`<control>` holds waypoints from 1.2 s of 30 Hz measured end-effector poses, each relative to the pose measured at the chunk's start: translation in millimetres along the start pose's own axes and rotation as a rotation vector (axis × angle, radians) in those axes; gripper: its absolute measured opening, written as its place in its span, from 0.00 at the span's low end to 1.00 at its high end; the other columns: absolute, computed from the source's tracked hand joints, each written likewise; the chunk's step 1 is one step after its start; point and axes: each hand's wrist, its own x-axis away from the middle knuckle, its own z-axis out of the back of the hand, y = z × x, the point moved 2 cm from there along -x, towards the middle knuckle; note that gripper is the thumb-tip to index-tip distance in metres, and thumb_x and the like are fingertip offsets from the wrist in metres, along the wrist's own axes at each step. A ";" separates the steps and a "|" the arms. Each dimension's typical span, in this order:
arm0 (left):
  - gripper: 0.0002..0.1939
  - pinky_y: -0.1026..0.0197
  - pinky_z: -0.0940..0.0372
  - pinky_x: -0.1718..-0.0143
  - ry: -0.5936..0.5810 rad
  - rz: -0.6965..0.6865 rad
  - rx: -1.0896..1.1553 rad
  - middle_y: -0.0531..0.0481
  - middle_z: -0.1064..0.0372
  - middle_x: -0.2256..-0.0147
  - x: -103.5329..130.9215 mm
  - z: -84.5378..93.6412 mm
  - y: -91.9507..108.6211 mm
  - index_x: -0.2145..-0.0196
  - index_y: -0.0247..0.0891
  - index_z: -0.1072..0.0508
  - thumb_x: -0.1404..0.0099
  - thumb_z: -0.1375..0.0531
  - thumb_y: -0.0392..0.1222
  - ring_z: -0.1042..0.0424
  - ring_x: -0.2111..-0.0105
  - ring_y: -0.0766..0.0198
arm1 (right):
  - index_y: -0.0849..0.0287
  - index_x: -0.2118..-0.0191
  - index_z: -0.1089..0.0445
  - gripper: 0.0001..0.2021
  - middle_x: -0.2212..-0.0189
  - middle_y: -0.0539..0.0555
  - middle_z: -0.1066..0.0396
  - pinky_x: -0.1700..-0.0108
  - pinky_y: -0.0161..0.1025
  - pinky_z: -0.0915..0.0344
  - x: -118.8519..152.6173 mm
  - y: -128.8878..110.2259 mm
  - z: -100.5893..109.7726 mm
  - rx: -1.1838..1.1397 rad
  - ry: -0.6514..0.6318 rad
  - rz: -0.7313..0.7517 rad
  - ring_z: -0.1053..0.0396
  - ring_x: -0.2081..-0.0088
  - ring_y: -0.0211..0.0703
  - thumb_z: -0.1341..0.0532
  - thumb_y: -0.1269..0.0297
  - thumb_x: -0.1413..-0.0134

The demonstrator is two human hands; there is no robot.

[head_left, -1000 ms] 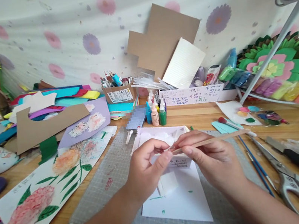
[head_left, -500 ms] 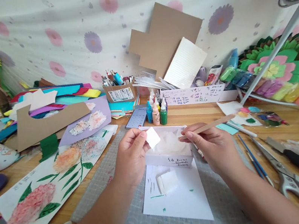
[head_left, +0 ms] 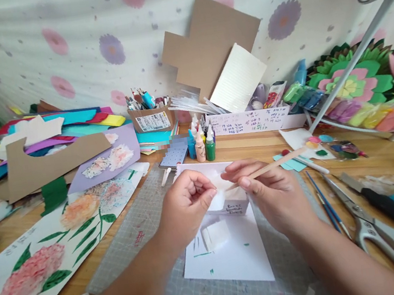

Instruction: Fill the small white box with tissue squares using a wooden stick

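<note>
The wall cloth [head_left: 86, 30] behind the counter [head_left: 258, 150] is white with pink and purple flowers. The counter is light wood; on it a grey gridded mat [head_left: 149, 226] carries a white sheet [head_left: 235, 262] flecked green. Left of the mat, a painted strip [head_left: 57, 241] shows pink blooms and green leaves.

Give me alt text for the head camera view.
Two bare hands meet over a white sheet on a cutting mat: the left hand pinches a small white paper piece, the right hand holds a thin wooden stick. Scissors lie to the right.
</note>
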 end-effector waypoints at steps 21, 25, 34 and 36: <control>0.08 0.65 0.39 0.68 -0.137 0.071 0.285 0.55 0.34 0.73 4.4 -1.6 -7.2 0.71 0.36 0.26 0.40 0.34 0.43 0.35 0.72 0.69 | 0.49 0.65 0.21 0.07 0.67 0.50 0.21 0.53 0.46 0.30 6.8 -8.4 -7.1 -0.099 -0.014 0.185 0.26 0.58 0.44 0.34 0.71 0.45; 0.07 0.60 0.34 0.64 -0.232 0.098 0.317 0.52 0.28 0.72 6.8 -3.9 -6.9 0.69 0.37 0.27 0.39 0.36 0.42 0.29 0.70 0.64 | 0.50 0.64 0.20 0.08 0.67 0.49 0.21 0.53 0.46 0.30 5.8 -10.5 -7.4 -0.100 -0.039 0.201 0.26 0.58 0.44 0.34 0.71 0.44; 0.06 0.67 0.40 0.73 -0.222 0.161 0.398 0.55 0.31 0.76 7.1 -3.7 -4.6 0.72 0.37 0.25 0.43 0.33 0.41 0.36 0.76 0.71 | 0.53 0.64 0.20 0.08 0.67 0.51 0.20 0.56 0.44 0.29 5.4 -20.0 -7.5 0.033 -0.073 0.242 0.24 0.61 0.43 0.34 0.74 0.46; 0.06 0.67 0.41 0.72 -0.219 0.158 0.389 0.55 0.31 0.75 7.3 -3.2 -5.0 0.72 0.37 0.25 0.43 0.33 0.41 0.36 0.75 0.70 | 0.53 0.64 0.20 0.08 0.68 0.51 0.20 0.57 0.43 0.29 5.6 -22.2 -7.6 0.065 -0.077 0.258 0.24 0.62 0.43 0.34 0.75 0.47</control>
